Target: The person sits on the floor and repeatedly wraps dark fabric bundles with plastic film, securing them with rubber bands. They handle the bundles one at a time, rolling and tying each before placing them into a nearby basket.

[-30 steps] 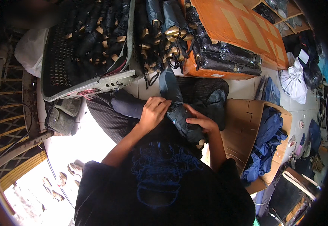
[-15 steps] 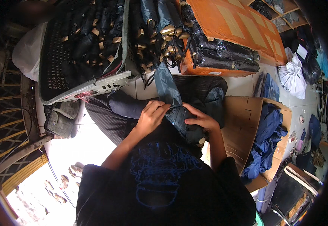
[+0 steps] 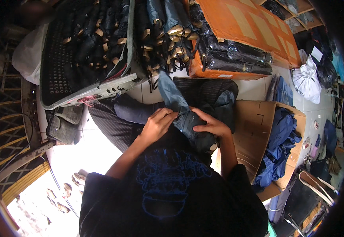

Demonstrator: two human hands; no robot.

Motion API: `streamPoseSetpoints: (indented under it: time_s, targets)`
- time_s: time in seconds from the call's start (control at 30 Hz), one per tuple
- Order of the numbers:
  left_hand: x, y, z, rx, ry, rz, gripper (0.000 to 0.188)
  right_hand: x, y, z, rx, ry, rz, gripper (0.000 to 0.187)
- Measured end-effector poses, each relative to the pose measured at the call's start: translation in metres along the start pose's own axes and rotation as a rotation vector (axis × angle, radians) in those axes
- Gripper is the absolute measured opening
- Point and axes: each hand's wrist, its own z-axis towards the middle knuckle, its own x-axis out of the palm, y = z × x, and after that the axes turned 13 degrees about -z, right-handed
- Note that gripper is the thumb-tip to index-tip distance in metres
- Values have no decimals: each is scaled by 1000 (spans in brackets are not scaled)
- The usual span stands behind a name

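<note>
A dark grey-blue folding umbrella (image 3: 193, 132) lies across my lap, its cloth bunched and a pale handle end (image 3: 213, 147) showing near my right wrist. From its upper end a flat, narrow sleeve-like piece of the same cloth (image 3: 171, 91) stretches away toward the crate. My left hand (image 3: 158, 124) pinches the cloth where the narrow piece meets the bunched part. On the other side, my right hand (image 3: 212, 124) grips the bundle, thumb and forefinger around it. The fingertips of both hands are close together, and the cloth partly hides them.
Left of centre stands a dark perforated crate (image 3: 89, 100) full of black folded umbrellas. More umbrellas with tan ends (image 3: 176, 31) are piled beside it. An orange carton (image 3: 251, 27) holds plastic-wrapped black packs. At right, a cardboard box (image 3: 255, 134) contains blue cloth (image 3: 278, 142).
The far end of the narrow cloth piece has swung slightly left and lowered a little. Both hands keep nearly the same place and hold.
</note>
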Motion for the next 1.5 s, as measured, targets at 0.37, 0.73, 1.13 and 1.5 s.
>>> streamPoseSetpoints:
  time_s: [0.37,0.73,1.13,1.5]
  targets:
    - [5,-17,-3,-3,-167,122,26,21,0,9,-66,-235,122,68]
    - [9,-5,-13,-177,-343,151,29,38,-8,22,-66,-276,420,63]
    - [10,-19,-9,-226,-347,-96,21,46,11,21,-81,-433,209,60]
    - [2,-34,22,-778,-541,-1211,41,52,48,15,-270,-432,-147,62]
